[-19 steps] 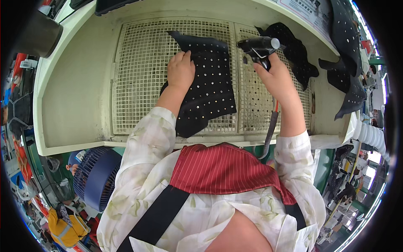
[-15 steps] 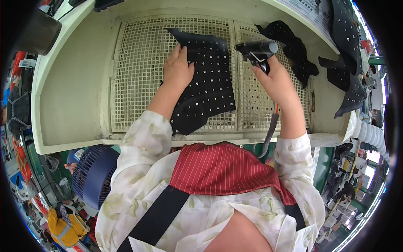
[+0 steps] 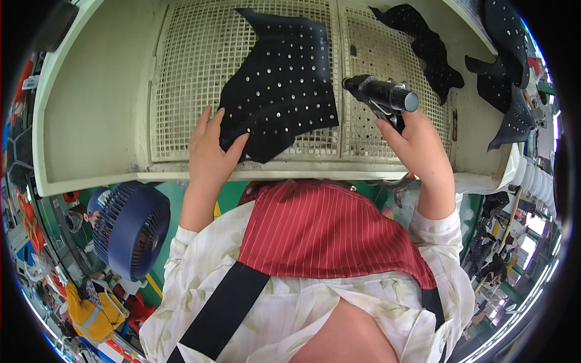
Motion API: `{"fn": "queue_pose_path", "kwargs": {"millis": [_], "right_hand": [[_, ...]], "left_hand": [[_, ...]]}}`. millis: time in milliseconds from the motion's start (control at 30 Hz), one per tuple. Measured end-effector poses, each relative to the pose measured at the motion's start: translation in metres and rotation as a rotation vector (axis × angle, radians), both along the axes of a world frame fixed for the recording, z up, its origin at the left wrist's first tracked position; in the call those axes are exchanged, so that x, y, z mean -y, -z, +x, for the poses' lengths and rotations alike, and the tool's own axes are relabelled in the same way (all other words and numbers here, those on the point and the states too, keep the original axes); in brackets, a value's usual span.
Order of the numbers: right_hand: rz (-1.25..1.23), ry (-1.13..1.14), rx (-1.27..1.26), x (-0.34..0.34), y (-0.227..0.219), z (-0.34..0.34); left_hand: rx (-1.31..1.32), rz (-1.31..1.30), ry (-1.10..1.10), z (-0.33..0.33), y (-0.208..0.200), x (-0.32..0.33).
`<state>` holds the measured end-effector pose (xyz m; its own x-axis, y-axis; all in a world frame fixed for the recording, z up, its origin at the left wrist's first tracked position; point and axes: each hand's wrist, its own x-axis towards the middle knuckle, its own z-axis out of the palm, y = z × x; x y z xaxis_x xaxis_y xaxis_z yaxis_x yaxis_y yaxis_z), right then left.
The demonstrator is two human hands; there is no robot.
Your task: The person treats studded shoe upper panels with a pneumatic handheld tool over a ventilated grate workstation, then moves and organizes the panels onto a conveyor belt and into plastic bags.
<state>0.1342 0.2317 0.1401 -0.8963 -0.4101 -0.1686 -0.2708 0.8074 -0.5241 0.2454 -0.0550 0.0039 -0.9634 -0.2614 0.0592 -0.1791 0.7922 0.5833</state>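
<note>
A black piece of sheet material (image 3: 284,78), dotted with rows of small shiny studs, lies flat on the pale grid (image 3: 187,66) of a tray. Its lower left edge is touched by the fingertips of my left hand (image 3: 212,145), whose fingers and thumb are spread. My right hand (image 3: 423,142) is wrapped round the handle of a black spray gun (image 3: 378,94). The gun's nozzle end points left, just off the right edge of the studded piece. My fingers partly hide the handle.
More black studded pieces lie at the tray's far right (image 3: 426,48) and hang over its right rim (image 3: 502,66). A blue fan (image 3: 130,230) stands below left of the tray. A white ribbed hose (image 3: 535,175) runs at the right.
My left hand has slid from the upper left of the studded piece to its near left edge. The spray gun has come nearer to me. The view has shifted.
</note>
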Motion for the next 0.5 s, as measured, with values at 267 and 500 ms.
{"fn": "queue_pose_path", "kwargs": {"millis": [267,500], "right_hand": [[0.116,-0.131,0.012,-0.027,0.003,0.024],[0.130,-0.208,0.090,-0.046,0.006,0.033]], "left_hand": [[0.037,-0.033,-0.032,0.020,0.005,-0.031],[-0.067,-0.254,0.008,0.011,0.033,-0.019]]}}
